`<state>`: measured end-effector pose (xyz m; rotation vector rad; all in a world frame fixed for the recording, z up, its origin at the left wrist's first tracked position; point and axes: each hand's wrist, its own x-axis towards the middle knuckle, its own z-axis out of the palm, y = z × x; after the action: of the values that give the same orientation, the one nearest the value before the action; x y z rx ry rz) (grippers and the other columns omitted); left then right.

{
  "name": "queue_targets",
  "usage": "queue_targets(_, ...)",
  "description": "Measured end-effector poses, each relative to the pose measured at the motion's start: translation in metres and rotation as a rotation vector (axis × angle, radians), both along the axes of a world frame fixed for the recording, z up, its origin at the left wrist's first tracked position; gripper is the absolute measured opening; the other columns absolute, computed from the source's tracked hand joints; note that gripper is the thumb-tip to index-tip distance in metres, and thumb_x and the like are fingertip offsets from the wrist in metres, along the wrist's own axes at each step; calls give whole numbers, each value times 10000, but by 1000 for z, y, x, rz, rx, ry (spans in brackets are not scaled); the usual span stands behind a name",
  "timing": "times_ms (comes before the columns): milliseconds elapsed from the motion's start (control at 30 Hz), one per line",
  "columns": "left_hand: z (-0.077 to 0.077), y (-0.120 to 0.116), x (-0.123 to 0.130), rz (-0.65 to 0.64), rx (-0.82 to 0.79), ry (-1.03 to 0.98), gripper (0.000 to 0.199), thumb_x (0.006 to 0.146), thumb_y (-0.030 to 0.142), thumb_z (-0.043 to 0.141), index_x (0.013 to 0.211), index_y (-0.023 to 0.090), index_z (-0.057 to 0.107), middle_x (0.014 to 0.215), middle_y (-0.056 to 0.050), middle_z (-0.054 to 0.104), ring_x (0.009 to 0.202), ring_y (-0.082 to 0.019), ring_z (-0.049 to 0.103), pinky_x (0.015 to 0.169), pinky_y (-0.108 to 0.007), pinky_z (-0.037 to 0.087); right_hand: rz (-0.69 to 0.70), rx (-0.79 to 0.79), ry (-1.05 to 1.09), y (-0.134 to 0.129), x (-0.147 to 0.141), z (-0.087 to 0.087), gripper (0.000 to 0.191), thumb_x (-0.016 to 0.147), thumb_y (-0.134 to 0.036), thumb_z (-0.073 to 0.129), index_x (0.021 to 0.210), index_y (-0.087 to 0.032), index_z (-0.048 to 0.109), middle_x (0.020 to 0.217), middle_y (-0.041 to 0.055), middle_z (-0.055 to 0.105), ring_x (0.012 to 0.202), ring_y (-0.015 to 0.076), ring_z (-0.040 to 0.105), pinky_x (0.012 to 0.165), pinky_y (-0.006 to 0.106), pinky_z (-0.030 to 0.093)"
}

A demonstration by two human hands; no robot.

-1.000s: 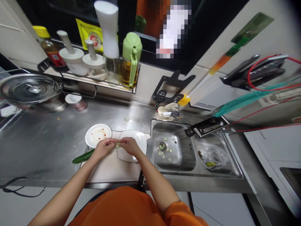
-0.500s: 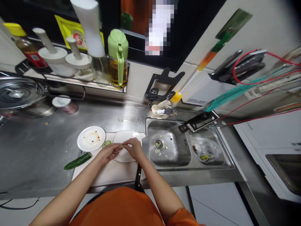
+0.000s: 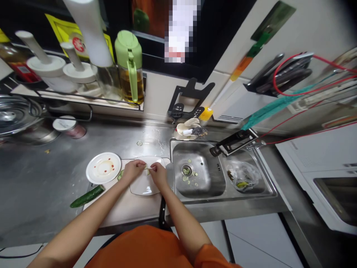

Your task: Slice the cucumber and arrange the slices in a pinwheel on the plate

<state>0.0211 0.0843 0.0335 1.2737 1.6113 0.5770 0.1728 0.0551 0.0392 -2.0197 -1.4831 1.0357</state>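
Observation:
Over a squarish white plate point(image 3: 143, 186), both hands meet with their fingertips pinched. Small pale-green cucumber slices point(image 3: 148, 171) show between them. My left hand point(image 3: 133, 171) is closed on a cucumber slice at its fingertips. A thin pale edge runs from there to my right hand point(image 3: 158, 176), also closed on the slice; the fingers partly hide it. More slices point(image 3: 120, 175) lie beside my left wrist, on the light cutting board point(image 3: 131, 208) under the plate. A cut cucumber point(image 3: 87, 196) rests across the board's left edge.
A round white plate point(image 3: 103, 168) with red bits sits at the left. By my right forearm lies a knife point(image 3: 162, 211), handle toward me. Right of it is a steel sink point(image 3: 206, 182) with slices around its drain. Bottles and jars line a rack point(image 3: 92, 101) behind.
My hands have drawn slightly apart, and green slices now show between the fingertips. The view has shifted a little, so the counter things sit further left.

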Motion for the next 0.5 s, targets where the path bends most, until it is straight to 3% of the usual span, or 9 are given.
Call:
queue_targets(200,5,19,15,-172,253,262,182,758,287,529,789,204,689,821,-51,692,764,-186,591,706,-284,408,-21,17,-209,16,-6,-1,107,799,-175,538,860,-206,621,727,18,625,816,195,546,702,277,379)
queue_targets(500,-13,30,20,-242,360,458,203,794,275,507,818,197,693,809,-76,657,845,-219,565,784,-323,407,24,-2,-336,23,-14,-1,133,858,-222,485,822,-224,613,745,71,631,983,272,462,787,371,348)
